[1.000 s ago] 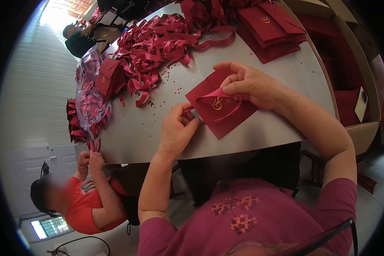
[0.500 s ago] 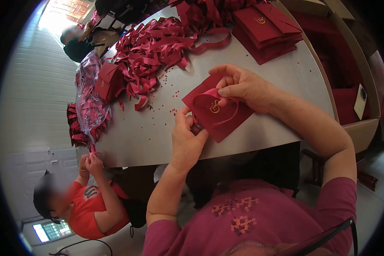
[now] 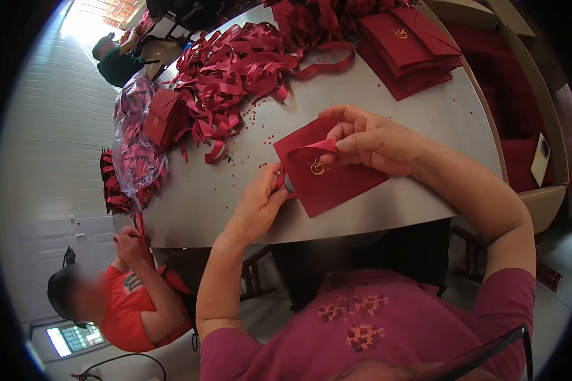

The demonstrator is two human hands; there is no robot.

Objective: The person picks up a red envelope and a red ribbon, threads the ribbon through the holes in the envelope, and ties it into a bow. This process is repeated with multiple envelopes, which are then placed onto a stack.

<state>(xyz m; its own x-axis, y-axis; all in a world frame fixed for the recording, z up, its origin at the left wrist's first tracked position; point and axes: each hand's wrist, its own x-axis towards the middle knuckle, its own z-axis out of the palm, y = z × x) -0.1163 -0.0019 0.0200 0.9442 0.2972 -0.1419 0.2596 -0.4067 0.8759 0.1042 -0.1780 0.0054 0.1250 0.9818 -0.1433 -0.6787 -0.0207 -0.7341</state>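
Observation:
A flat red paper bag (image 3: 337, 184) with a gold emblem lies tilted on the metal table, near its front edge. My right hand (image 3: 378, 143) is over the bag's upper right part and pinches a red ribbon (image 3: 313, 148) that curves across the bag. My left hand (image 3: 257, 200) is at the bag's left edge, with thumb and fingers closed on the ribbon there. Small red dots of paper are scattered on the table to the left of the bag.
Loose red ribbons (image 3: 235, 60) are heaped at the table's back left. A stack of red bags (image 3: 413, 47) stands back right, beside a cardboard box (image 3: 527, 76) with a phone (image 3: 540, 160). A plastic-wrapped bundle (image 3: 133, 136) and a co-worker in red (image 3: 140, 311) are left.
My left hand has moved left and slightly down, off the bag's lower left part. The ribbon loop over the bag is drawn flatter. The co-worker's hands have shifted left.

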